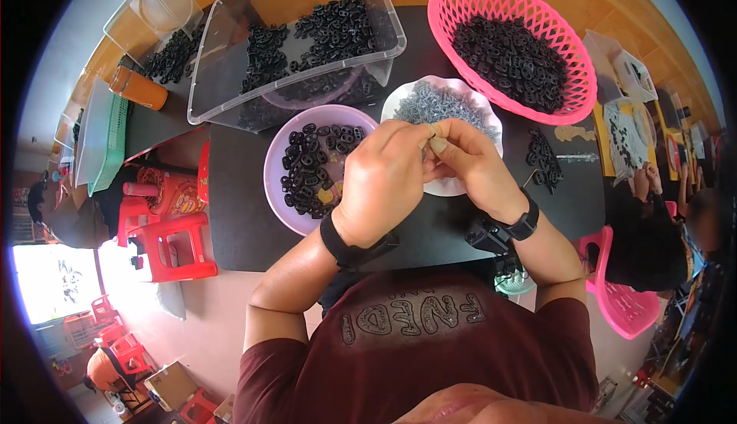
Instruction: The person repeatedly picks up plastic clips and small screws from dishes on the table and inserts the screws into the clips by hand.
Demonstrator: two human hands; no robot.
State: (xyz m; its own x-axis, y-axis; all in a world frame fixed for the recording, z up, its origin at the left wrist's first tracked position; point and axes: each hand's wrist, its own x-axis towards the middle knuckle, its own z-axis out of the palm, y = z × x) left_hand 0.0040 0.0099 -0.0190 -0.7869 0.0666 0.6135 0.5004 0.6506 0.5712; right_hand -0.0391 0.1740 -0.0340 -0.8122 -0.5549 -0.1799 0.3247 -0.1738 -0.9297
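My left hand point(386, 176) and my right hand point(477, 164) meet at the fingertips over the front of a white scalloped plate point(390, 104) heaped with small clear-grey pieces point(445, 107). Fingers of both are pinched together; whatever lies between them is too small and hidden to name. Left of my left hand, and partly behind it, is a lilac bowl point(273, 181) with black oval parts point(305, 164) in it. A pile of similar black parts point(543, 161) lies on the dark table point(242, 216) to the right.
Behind the bowl stands a clear bin point(295, 81) of black parts. A pink basket point(461, 63) with more is at the back right. Red stools point(173, 247) stand left, a pink chair point(623, 309) right. Other people sit at both sides; a co-worker's hands point(649, 178) show right.
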